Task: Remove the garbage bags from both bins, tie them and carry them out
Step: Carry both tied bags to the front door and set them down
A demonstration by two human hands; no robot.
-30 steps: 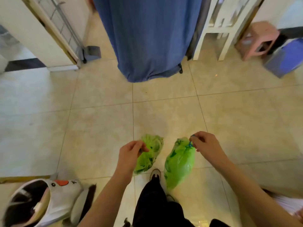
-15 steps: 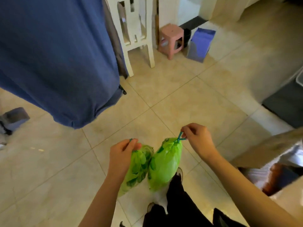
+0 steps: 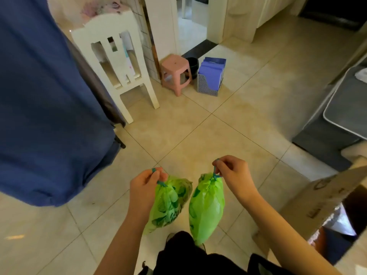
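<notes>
2 tied green bags (image 3: 206, 207) hang below each grip, left hand (image 3: 146, 184) and right hand (image 3: 232, 172) pinching thin drawstrings that could slip.

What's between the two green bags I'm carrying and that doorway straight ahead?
Nothing visible on the tiled floor directly ahead. Left hand and right hand each pinch a green garbage bag's drawstring. The pink stool, black bin and purple file holder stand just before the doorway.

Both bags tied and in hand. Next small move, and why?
Probably walk ahead over the open tiled floor. The left hand and right hand each pinch a drawstring, both green bags hang cinched, so only carrying out remains.
</notes>
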